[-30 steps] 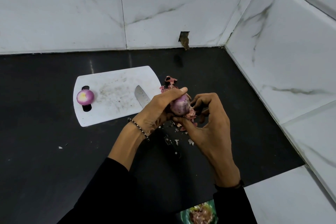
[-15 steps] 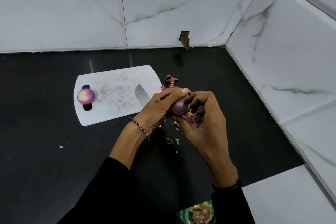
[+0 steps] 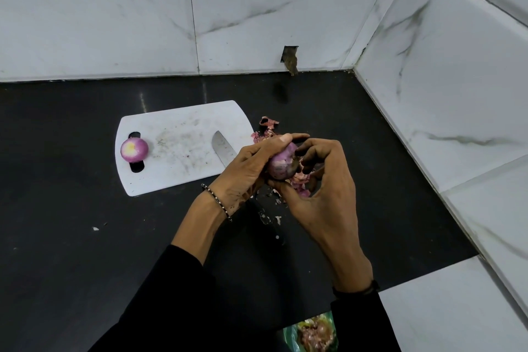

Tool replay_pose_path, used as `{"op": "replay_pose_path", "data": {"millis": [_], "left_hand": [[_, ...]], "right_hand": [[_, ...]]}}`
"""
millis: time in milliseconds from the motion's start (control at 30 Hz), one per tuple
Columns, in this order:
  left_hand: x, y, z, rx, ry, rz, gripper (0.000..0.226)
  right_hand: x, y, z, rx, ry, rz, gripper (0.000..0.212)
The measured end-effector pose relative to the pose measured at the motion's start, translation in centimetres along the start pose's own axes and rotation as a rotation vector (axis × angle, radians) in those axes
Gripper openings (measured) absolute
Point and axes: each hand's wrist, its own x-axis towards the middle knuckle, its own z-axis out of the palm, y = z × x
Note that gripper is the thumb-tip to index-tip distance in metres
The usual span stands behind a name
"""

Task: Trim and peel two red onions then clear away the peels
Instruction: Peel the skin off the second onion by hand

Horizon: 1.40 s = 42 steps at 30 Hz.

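Above the black counter, my left hand (image 3: 248,166) grips a partly peeled red onion (image 3: 281,164), thumb across its top. My right hand (image 3: 323,188) curls round the onion's right side, its fingertips pinching at loose skin there. Peels (image 3: 300,181) hang under the onion and more peels (image 3: 267,127) lie on the counter behind my hands. A second, peeled onion (image 3: 133,149) sits at the left end of the white cutting board (image 3: 177,123). A knife blade (image 3: 222,147) lies on the board's right end; its handle is hidden under my left hand.
Small peel scraps (image 3: 273,216) dot the black counter (image 3: 71,237) below my hands. White marble walls close the back and right sides. A green bag of scraps (image 3: 313,333) shows at the bottom edge, below the counter's front.
My right fingers have shifted round the onion's right side, working at the skin. The left hand keeps its hold. The onion stays in the same spot above the counter.
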Motion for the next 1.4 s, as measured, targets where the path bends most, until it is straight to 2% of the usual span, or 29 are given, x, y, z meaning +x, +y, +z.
{"op": "replay_pose_path", "data": {"millis": [333, 467, 633, 900, 1033, 1233, 1400], "left_hand": [[0.1, -0.5, -0.3, -0.028, 0.013, 0.023, 0.029], [0.1, -0.7, -0.4, 0.024, 0.004, 0.038, 0.042], [0.1, -0.7, 0.0, 0.094, -0.014, 0.026, 0.029], [0.2, -0.7, 0.6, 0.089, 0.021, 0.059, 0.041], [0.2, -0.8, 0.5, 0.116, 0.039, 0.069, 0.045], [0.4, -0.9, 0.4, 0.131, 0.068, 0.08, 0.041], [0.5, -1.1, 0.6, 0.216, 0.094, 0.089, 0.029]], "right_hand": [[-0.1, -0.3, -0.1, 0.008, -0.014, 0.06, 0.051], [-0.1, -0.3, -0.3, 0.013, -0.011, 0.054, 0.045], [-0.3, -0.2, -0.3, 0.016, -0.04, 0.046, 0.034], [-0.4, 0.2, -0.9, 0.012, -0.015, 0.055, 0.044], [-0.4, 0.2, -0.9, 0.01, -0.016, 0.023, 0.039], [-0.4, 0.4, -0.9, 0.015, -0.034, 0.032, 0.037], [-0.4, 0.5, -1.1, -0.009, -0.02, 0.01, 0.033]]}}
